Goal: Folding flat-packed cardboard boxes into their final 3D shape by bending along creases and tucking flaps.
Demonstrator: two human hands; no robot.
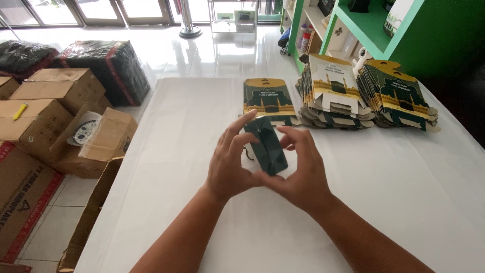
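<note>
Centrally, hands (pixel 268 164) cupping carton (pixel 266 145) (clear of table edges (pixel 151 101))

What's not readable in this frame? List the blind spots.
- Head view: lower half of the dark green folded carton, covered by the left hand and right hand.
- Each grip's thumb contact, behind the carton.
- Green shelf unit, cut off by the top edge.
- Brown cardboard boxes, cut off by the left edge.

A shop stockroom: green shelves (pixel 371 25); cardboard cartons (pixel 48 108); stacked flat packaging (pixel 366 93).
</note>
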